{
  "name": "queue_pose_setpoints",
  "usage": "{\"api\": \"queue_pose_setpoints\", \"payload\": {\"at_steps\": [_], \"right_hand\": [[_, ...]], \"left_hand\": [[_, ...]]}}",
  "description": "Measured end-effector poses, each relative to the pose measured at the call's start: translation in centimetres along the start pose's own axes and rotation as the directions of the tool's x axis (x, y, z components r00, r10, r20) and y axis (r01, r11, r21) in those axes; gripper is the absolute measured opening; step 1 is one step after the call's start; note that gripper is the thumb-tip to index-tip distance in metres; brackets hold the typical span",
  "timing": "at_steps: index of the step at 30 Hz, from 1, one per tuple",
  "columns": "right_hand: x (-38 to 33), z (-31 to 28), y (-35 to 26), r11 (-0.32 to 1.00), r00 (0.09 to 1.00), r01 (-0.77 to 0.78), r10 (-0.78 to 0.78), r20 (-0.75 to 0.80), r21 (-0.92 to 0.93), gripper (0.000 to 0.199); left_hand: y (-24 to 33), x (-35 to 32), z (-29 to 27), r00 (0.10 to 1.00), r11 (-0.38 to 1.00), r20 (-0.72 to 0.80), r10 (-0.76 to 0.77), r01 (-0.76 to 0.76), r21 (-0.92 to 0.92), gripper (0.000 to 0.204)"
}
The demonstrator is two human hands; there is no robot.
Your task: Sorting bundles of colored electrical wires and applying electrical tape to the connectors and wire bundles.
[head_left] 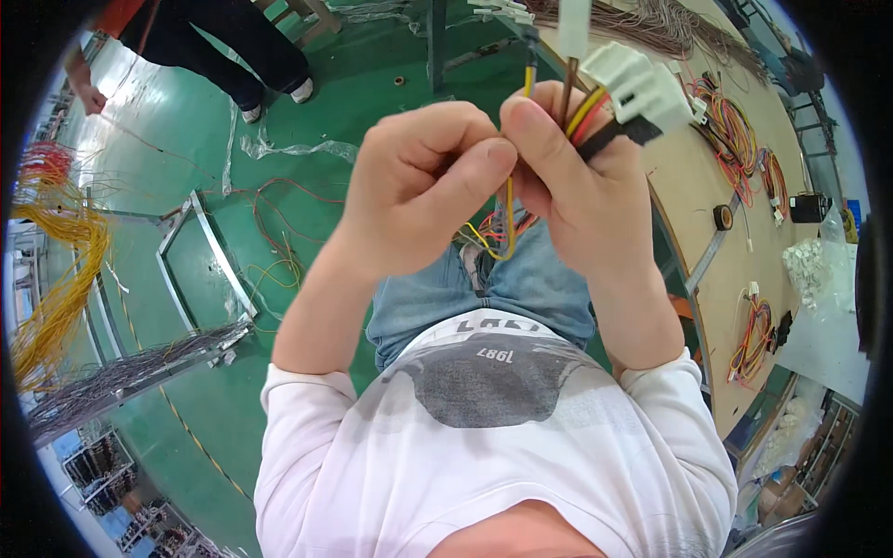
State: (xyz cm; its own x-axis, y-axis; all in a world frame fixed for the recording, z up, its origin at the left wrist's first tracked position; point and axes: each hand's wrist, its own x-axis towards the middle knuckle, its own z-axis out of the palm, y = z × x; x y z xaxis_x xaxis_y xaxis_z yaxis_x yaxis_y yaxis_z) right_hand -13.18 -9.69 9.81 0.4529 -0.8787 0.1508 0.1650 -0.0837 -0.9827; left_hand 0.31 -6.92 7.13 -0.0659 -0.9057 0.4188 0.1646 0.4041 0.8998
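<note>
My left hand (pixel 419 191) is closed, its thumb and forefinger pinching at the wires where the two hands meet. My right hand (pixel 595 200) grips the wire harness (pixel 584 113), whose yellow, brown, red and black wires stick up past the thumb. At the top of it sits a white plastic connector (pixel 637 86), with a black piece (pixel 640 130) beside it. A second, narrow white connector (pixel 574 30) rises on a brown wire. Below my hands hangs a loop of yellow wire (pixel 510 237) in front of my lap. The fingertips hide the exact spot being pinched.
On my right, a tan table (pixel 693 177) carries coloured wire bundles (pixel 730 139) and a tape roll (pixel 724 218). To the left, yellow wires (pixel 74 270) hang beside a metal frame (pixel 200 260). A person (pixel 233 46) stands at the upper left. Loose wires lie on the green floor (pixel 214 418).
</note>
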Motion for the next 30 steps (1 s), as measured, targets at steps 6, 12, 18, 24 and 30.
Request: {"api": "queue_pose_setpoints", "payload": {"at_steps": [6,12,18,24,30], "right_hand": [[0.1,-0.6,-0.5,0.998,0.986,-0.004,-0.008,0.166,0.069,0.017],[-1.2,0.4,-0.6,0.983,0.995,0.076,-0.086,0.054,0.165,0.02],[-3.0,-0.9,-0.4,0.964,0.975,0.114,-0.155,0.16,0.24,0.011],[-5.0,-1.3,0.0,0.968,0.978,0.191,-0.202,0.052,0.165,0.015],[-3.9,-2.3,-1.2,0.964,0.978,0.207,-0.206,-0.023,0.169,0.016]], "left_hand": [[0.4,-0.7,0.2,1.0,1.0,0.015,0.0,0.0,-0.019,0.016],[1.0,-1.8,2.1,0.99,0.903,-0.083,-0.115,0.069,-0.424,0.015],[2.4,-2.8,2.8,0.929,0.638,0.049,-0.367,0.29,-0.713,0.018],[1.9,-3.8,2.6,0.884,0.351,0.213,-0.416,0.372,-0.859,0.017],[-5.1,-0.4,-4.1,0.913,0.925,-0.335,-0.235,0.105,-0.364,0.021]]}}
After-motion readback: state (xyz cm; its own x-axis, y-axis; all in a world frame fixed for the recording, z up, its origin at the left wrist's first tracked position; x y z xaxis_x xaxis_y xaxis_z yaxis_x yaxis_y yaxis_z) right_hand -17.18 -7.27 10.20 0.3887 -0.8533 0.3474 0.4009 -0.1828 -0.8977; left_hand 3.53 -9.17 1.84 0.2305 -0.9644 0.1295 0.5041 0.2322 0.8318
